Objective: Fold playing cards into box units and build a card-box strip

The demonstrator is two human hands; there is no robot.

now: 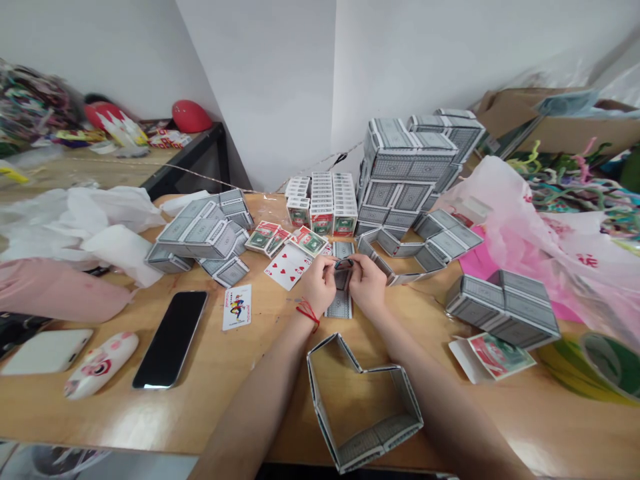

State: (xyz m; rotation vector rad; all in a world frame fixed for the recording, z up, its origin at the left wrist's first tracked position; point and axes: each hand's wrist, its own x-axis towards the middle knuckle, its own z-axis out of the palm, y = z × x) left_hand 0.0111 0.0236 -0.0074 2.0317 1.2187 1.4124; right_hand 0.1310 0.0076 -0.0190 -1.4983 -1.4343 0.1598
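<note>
My left hand, with a red string at the wrist, and my right hand meet over the middle of the table. Their fingertips pinch a small playing card from both sides; it looks bent, and the fingers partly hide it. Under and between the hands lie grey-backed playing cards. Close to my body, between the forearms, stands a heart-shaped frame of folded cards. Left of my left hand are face-up heart cards and a joker. Beyond my right hand is another open card frame.
Card boxes stand in rows at the back, beside a tall stack of card-built blocks. More blocks sit left and right. A phone, a white patterned case, green tape and a pink plastic bag surround the work area.
</note>
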